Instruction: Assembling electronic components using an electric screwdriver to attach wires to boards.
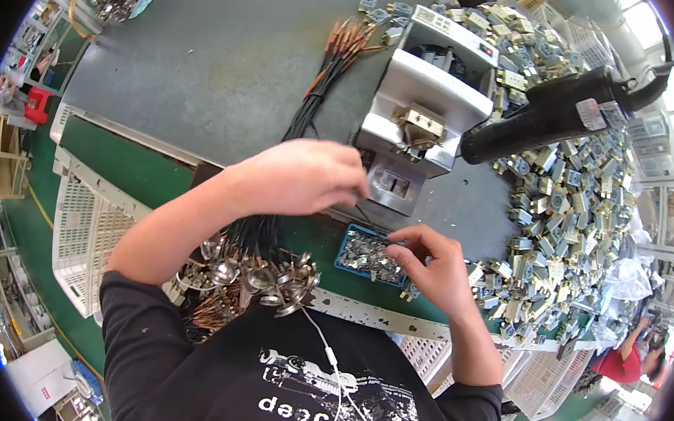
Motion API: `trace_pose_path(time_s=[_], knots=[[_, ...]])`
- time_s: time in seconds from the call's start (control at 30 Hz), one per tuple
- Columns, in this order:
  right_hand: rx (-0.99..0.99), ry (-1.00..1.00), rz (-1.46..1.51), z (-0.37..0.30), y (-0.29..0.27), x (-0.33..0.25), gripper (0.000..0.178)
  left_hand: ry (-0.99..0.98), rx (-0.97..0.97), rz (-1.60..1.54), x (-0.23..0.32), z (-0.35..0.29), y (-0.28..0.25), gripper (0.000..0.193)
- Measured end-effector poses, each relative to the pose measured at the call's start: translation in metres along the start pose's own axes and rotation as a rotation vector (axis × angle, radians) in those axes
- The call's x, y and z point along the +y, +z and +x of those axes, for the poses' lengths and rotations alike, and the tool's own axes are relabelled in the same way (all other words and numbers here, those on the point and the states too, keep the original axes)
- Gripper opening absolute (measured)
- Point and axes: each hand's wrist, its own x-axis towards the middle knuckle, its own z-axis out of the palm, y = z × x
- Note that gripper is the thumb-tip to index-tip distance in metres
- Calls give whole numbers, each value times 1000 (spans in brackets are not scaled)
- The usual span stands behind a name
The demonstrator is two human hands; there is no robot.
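My left hand (308, 178) is slightly blurred, with fingers curled beside the front of a small grey-white bench machine (388, 119); what it holds is hidden. Its fingertips are close to a thin black wire (372, 220) that runs toward my right hand (431, 265). My right thumb and fingers pinch the end of that wire. Below and left of the right hand lies a blue tray (341, 257) full of small shiny metal pieces. A bundle of black wires with copper-coloured ends (314, 102) stretches across the table behind my left hand.
Many small grey and cream plug-like parts (559, 204) are heaped on the right. A black tube (550, 120) reaches over them toward the machine. Round metal parts on wires (260, 276) hang at the table's near edge. White plastic crates (82, 230) stand on the left.
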Motion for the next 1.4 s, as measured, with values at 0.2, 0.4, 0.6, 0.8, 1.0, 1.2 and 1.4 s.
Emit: trace_pose_path(time_s=[0.2,0.4,0.6,0.8,1.0,1.2,1.4], knots=[[544,-392,-582,14,-49,8,29,-65,-138,59,9,-8,11,16],[783,-163,-1331,59,-124,91,40,-24,-152,63,15,-6,8,19],[723,-338,-1063,46,-124,76,39,-83,17,-15,10,-17,-2,19],[531,-370,9,1,-45,41,44,-180,87,-49,4,-24,-8,18],[337,-377,-231,29,-5,6,25,-160,57,-21,3,-26,-7,19],[204,-379,-376,42,-11,9,30,-228,63,-53,6,-35,-9,19],[383,-458,-705,56,4,8,30,-186,94,0,1,-38,-7,19]])
